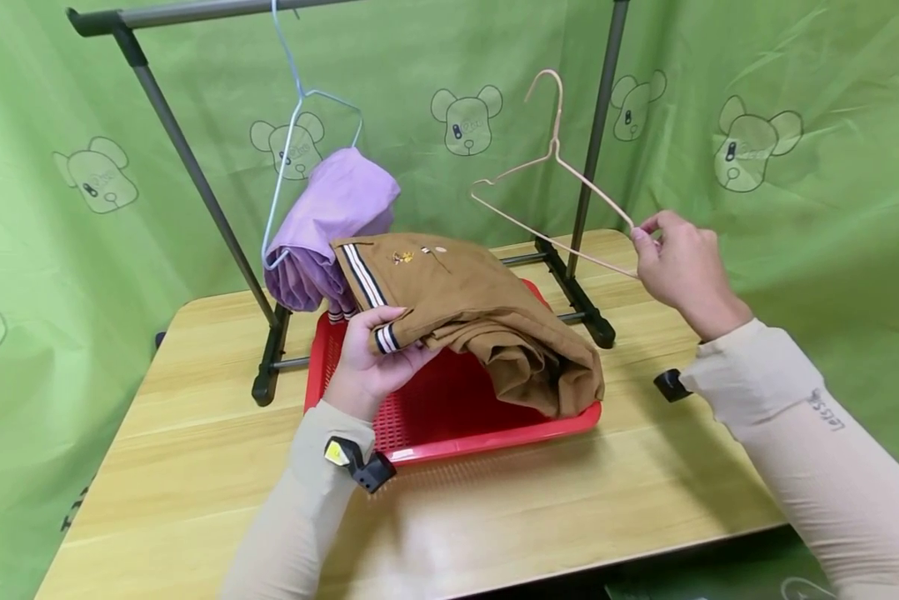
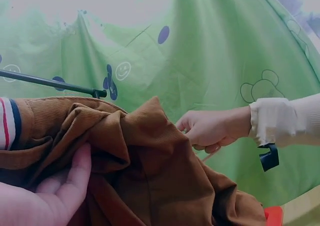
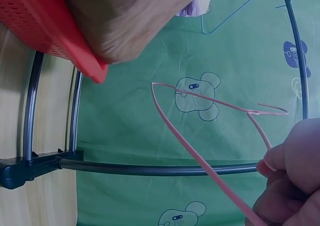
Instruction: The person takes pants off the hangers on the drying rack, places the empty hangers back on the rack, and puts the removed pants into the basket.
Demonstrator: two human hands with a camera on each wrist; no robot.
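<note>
My left hand (image 1: 377, 358) holds a brown garment (image 1: 464, 283) by the end with black-and-white striped bands, thumb over the cloth and fingers beneath. The rest of the garment droops in folds over a red basket (image 1: 486, 433). In the left wrist view, the fingers (image 2: 80, 171) lie against the bunched brown cloth (image 2: 155, 166). My right hand (image 1: 685, 262) pinches a pink wire hanger (image 1: 554, 150) near its right corner, hook upward. Nothing hangs on that hanger, which is apart from the garment. In the right wrist view, the thumb and fingers grip the hanger's wire (image 3: 200, 158).
A grey metal rack (image 1: 194, 150) stands on the wooden table (image 1: 164, 467) behind the basket. From its bar hangs a blue hanger (image 1: 292, 133) with a folded purple garment (image 1: 337, 208) on it. Green curtain (image 1: 419, 50) with bear drawings surrounds the table.
</note>
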